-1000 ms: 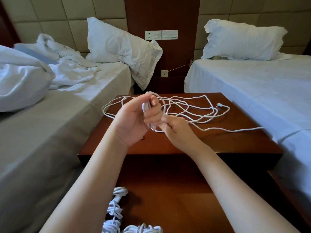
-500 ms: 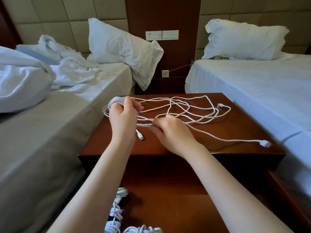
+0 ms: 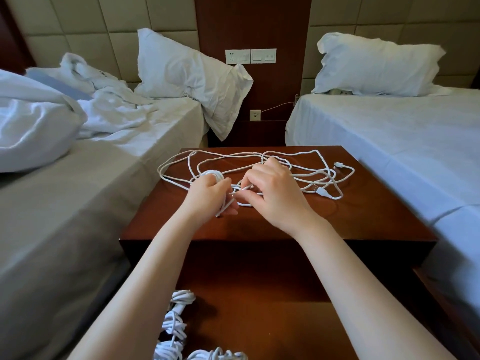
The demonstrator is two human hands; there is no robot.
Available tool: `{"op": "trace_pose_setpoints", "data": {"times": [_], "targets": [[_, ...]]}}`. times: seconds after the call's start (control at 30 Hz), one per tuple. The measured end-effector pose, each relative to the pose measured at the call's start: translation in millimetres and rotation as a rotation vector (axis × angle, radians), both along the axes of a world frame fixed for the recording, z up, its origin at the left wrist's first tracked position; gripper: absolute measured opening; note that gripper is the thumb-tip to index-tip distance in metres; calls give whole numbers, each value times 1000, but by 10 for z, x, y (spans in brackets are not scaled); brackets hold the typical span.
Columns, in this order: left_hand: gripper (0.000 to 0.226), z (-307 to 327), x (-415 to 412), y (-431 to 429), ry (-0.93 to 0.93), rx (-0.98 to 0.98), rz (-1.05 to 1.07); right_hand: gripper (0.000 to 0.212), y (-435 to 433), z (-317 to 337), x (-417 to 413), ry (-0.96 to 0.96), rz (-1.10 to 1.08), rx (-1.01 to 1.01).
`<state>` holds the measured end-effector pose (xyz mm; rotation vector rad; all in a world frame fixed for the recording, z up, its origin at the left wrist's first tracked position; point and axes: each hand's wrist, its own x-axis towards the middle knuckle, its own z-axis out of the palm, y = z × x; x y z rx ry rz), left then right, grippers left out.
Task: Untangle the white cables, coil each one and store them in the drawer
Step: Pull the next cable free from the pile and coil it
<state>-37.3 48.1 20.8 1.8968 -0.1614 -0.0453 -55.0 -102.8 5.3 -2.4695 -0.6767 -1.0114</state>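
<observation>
Clasping a part-wound coil (image 3: 211, 174) in the left grip (image 3: 210, 197), pinching the next strand (image 3: 242, 188) in the right grip (image 3: 275, 196). Loose cable (image 3: 298, 153) sprawled in crossed loops from 10 to 3 o'clock on the worktop (image 3: 363, 219). Risk: hard pulling cinching a crossing into a knot, or loosening the coil.

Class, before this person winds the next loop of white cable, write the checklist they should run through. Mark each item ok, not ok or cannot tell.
1. Left hand grips the started coil: ok.
2. Right hand pinches a strand: ok.
3. Loose cables on the nightstand lie untangled: not ok, loops cross.
4. Drawer open, with coiled cables at its left: ok.
5. Pinched strand belongs to the coil's cable: cannot tell.
</observation>
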Motion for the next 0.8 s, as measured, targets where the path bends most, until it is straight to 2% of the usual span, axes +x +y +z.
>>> {"op": "trace_pose_setpoints", "data": {"times": [0.23, 0.37, 0.43, 0.53, 0.8], "targets": [[34, -7, -5, 76, 52, 88, -166, 8, -42, 62, -10, 133, 109, -4], [45, -38, 40, 93, 66, -39, -231, 6, -39, 68, -4, 99, 93, 8], [60, -57, 51, 102, 74, -41, -253, 8, -44, 65, -7, 102, 86, 21], [78, -67, 23, 89, 91, 59, -340, 14, -23, 79, -45, 136, 98, 33], [83, -3, -34, 80, 227, 8, -544, 26, -34, 162, -105, 381, 179, 124]]}}
